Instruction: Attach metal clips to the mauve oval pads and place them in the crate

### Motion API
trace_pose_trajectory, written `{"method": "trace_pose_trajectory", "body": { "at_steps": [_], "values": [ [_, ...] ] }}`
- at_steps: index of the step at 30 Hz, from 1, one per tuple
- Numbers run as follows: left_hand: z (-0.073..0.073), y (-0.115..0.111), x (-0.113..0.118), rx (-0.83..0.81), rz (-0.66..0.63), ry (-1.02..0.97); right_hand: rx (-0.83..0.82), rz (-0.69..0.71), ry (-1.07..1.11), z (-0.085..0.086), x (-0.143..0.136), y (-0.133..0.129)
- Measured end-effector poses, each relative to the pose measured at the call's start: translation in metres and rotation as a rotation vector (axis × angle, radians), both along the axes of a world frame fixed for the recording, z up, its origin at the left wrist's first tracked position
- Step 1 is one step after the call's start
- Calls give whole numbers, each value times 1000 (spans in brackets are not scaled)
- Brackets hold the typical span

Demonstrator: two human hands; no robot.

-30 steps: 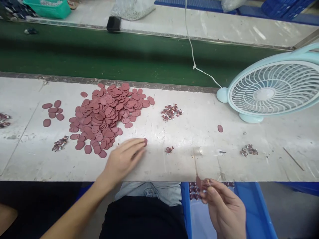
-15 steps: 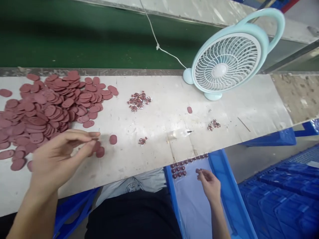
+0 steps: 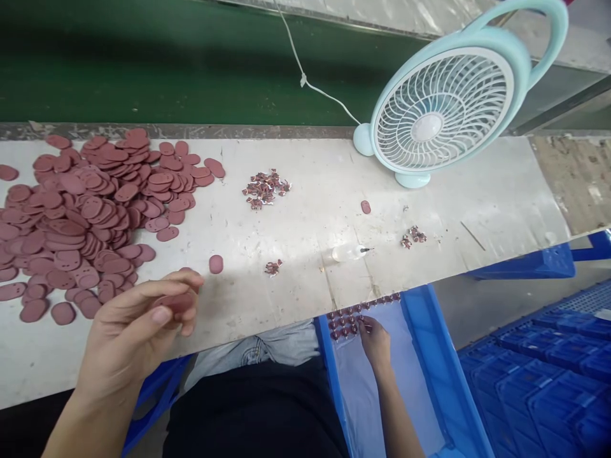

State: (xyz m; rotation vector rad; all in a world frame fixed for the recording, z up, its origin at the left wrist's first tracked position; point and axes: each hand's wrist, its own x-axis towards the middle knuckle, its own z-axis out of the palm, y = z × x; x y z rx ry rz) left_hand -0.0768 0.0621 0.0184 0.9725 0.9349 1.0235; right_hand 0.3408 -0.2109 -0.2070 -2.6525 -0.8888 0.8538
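Observation:
My left hand (image 3: 138,324), raised over the front edge of the bench, has its fingers curled round a reddish-brown oval disc (image 3: 177,301). Left of it spreads a big heap of similar discs (image 3: 109,210), some with small holes. A single disc (image 3: 216,264) lies just beyond the fingertips. Down in the blue tray (image 3: 442,356), my right hand (image 3: 376,346) pinches a small brown piece, mostly hidden by the fingers, at the end of a row. Rows of small dark brown pieces (image 3: 342,321) stand on the tray's pale lining.
On the bench are small brown-and-white figures in a pile (image 3: 266,189) and smaller clusters (image 3: 273,268), (image 3: 413,236). A clear needle-tipped bottle (image 3: 348,252), a lone disc (image 3: 365,207), a thin stick (image 3: 472,235) and a light-blue fan (image 3: 443,114) are there too. Blue crates (image 3: 548,381) stand at right.
My right hand has moved left across the tray to the rows, carrying the small piece. My left hand has shifted right and closer, lifting a disc off the bench.

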Motion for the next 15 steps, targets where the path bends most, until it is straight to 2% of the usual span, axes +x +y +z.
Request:
{"method": "trace_pose_trajectory", "body": {
  "at_steps": [8, 15],
  "values": [
    [6, -2, -2, -85, -48, 71, 4, 23, -17, -5, -1, -2],
    [7, -6, 2, -156, -5, 53, -4, -1, 9, 6, -4, 8]
  ]
}}
